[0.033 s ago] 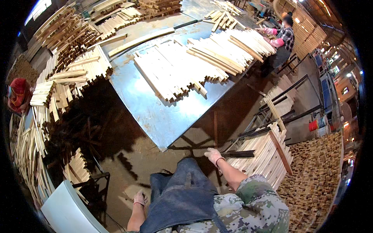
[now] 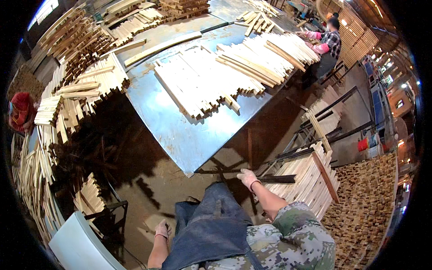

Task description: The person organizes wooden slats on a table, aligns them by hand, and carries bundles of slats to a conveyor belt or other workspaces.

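My right hand, in a pale glove, reaches forward just past the near corner of a large metal-topped table. It is at the end of a dark bar that lies against a rack of pale wooden slats; whether it grips the bar is unclear. My left hand, also gloved, hangs low at my side above the dirt floor, fingers curled, nothing plainly in it. I wear a blue denim apron. Slat stacks cover the far half of the table.
A person in a plaid shirt with pink sleeves works at the table's far right. Another in red crouches at the left among slat piles. A white panel leans at lower left. Stacked wood blocks fill the right.
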Motion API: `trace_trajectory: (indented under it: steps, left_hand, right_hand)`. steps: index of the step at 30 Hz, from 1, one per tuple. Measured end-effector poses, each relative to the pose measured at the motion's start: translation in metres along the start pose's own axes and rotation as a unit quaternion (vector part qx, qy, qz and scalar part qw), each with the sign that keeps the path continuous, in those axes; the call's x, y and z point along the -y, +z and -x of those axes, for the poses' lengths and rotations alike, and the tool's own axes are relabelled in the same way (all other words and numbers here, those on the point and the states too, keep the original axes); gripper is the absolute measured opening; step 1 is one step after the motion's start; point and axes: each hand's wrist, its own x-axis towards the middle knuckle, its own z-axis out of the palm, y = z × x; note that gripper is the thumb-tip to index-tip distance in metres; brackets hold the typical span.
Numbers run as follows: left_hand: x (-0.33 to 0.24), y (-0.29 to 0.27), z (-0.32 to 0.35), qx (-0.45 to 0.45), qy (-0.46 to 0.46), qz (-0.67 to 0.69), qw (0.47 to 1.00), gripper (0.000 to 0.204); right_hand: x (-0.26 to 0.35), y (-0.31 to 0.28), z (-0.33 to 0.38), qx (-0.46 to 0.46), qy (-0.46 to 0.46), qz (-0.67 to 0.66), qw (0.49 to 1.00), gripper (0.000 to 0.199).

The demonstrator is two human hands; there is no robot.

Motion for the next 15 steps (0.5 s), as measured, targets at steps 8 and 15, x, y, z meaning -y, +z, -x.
trace_trajectory:
  steps: [8, 15]
  left_hand:
    - [-0.099, 0.047, 0.022, -0.030, 0.054, 0.014, 0.998, 0.026]
    - [-0.233, 0.155, 0.099, -0.064, 0.099, -0.044, 0.992, 0.018]
  right_hand:
    - [0.187, -0.086, -0.109, -0.160, -0.086, -0.014, 0.983, 0.075]
    - [0.276, -0.154, -0.245, -0.231, -0.019, -0.078, 0.970, 0.093]
